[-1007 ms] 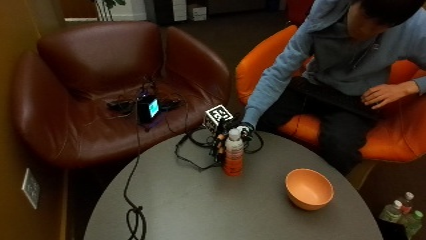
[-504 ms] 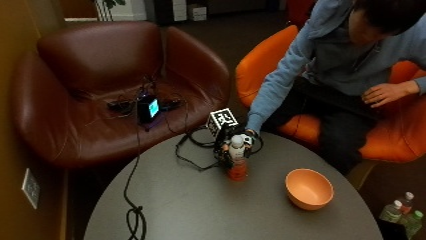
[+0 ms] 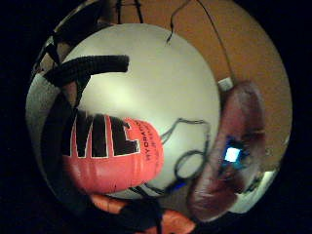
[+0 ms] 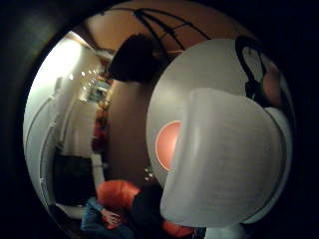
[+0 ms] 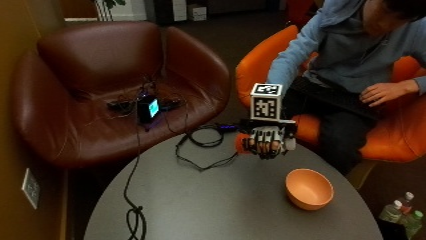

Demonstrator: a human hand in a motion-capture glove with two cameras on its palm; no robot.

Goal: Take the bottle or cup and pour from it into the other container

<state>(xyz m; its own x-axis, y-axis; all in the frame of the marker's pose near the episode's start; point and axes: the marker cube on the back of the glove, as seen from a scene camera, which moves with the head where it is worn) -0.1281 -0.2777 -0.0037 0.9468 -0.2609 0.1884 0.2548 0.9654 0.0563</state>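
The bottle (image 5: 241, 142) is showing only a small orange part beside the gloved fingers in the outside view, above the far edge of the round grey counter (image 5: 200, 200); whether it is touching the counter or is lifted, I cannot tell. In the little finger side palm view the bottle (image 3: 114, 153) is filling much of the picture: it is orange-red, with big black letters edged in white and a line of small dark print on the label. In the thumb side palm view its white ribbed cap (image 4: 224, 159) is sitting very close to the palm. The right hand (image 5: 267, 140) is gripping the bottle, with the fingers curling around its body. The orange bowl (image 5: 309, 188) is standing on the counter, near the hand but apart from it, toward the person's side. A black cable (image 5: 200, 150) is lying in loops on the counter just beside the bottle. Behind the counter a brown leather armchair (image 5: 100, 85) is carrying a small device with a lit screen (image 5: 148, 108).
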